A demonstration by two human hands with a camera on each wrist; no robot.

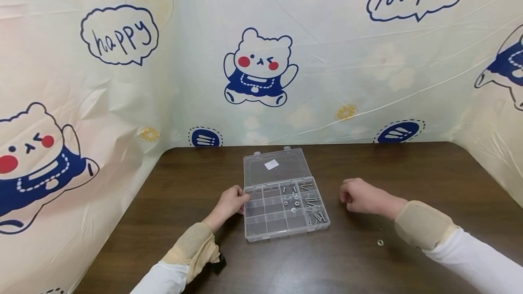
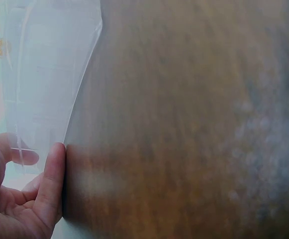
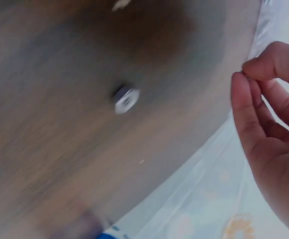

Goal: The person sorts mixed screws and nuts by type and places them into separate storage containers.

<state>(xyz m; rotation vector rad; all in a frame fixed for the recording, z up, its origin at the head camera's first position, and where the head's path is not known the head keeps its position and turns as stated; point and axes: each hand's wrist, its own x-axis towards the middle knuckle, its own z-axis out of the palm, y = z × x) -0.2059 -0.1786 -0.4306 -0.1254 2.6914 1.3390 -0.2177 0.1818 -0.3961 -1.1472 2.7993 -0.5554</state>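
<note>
A clear plastic compartment box (image 1: pixel 275 229) lies on the table with its lid (image 1: pixel 282 171) folded back. My left hand (image 1: pixel 232 201) grips the box's left wall between thumb and fingers; in the left wrist view the fingers (image 2: pixel 54 169) lie along its outer side. Right of the box, my right hand (image 1: pixel 363 196) is held with fingers curled. The right wrist view shows its thumb and fingertips (image 3: pixel 241 87) together, with nothing visible between them. On the table near the right forearm lies a small metal nut (image 1: pixel 380 242), also seen in the right wrist view.
Screws (image 1: pixel 316 217) fill cells of the box's right column. Short bolts and nuts (image 1: pixel 296 203) lie in the column beside it. A white label (image 1: pixel 271 164) is on the lid. Behind the brown table (image 1: pixel 196 167) hangs a printed curtain (image 1: pixel 327 58).
</note>
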